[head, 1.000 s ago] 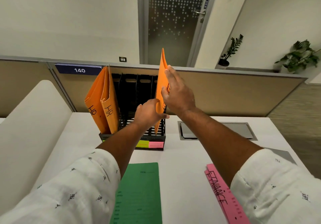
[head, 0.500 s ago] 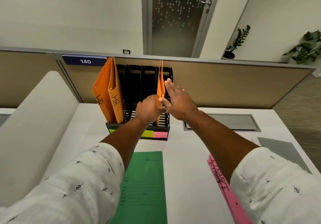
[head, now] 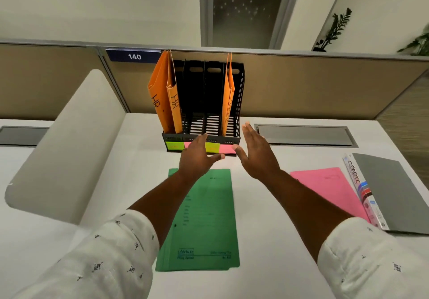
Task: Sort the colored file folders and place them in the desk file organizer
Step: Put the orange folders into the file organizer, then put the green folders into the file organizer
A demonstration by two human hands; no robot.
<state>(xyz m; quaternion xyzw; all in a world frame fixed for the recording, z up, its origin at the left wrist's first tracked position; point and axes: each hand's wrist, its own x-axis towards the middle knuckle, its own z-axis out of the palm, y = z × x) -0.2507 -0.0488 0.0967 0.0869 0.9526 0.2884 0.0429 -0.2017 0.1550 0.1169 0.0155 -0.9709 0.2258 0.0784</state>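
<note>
– White laminate for the desk (head: 274, 264), is it?

– Yes, pale and plain, with a grey hatch (head: 301, 135) set flush near the back. A tan partition (head: 325, 85) runs behind it with a blue plate (head: 134, 56) reading 140. Beyond that are a frosted glass door (head: 246, 8) and a potted plant (head: 334, 32). A rounded white divider (head: 65, 141) closes off the left side.

– And the black organizer (head: 241, 94)?

– It stands upright against the partition. Two orange folders marked HR (head: 160, 94) lean in its leftmost slot, and a third orange folder (head: 227, 99) stands in the rightmost one. The middle slots show only black. Yellow-green and pink labels (head: 226, 149) line the front lip.

– What are the person's hands doing?

– Neither holds anything. The left hand (head: 197, 157) has straight, spread fingers and sits in front of the label strip. The right hand (head: 257, 155) is flat and wide, just beside the organizer's right front corner. Whether either touches the organizer cannot be told.

– So the third orange folder is out of the grip?

– Apart from both hands, above and behind them in its slot.

– What else lies on the desk?

– A green folder (head: 202, 219) lies flat under the left forearm. A pink folder (head: 325, 187) lies to the right, partly under the right arm. Beside it are a spine lettered SPORTS (head: 357, 182) and a grey folder (head: 390, 194).
</note>
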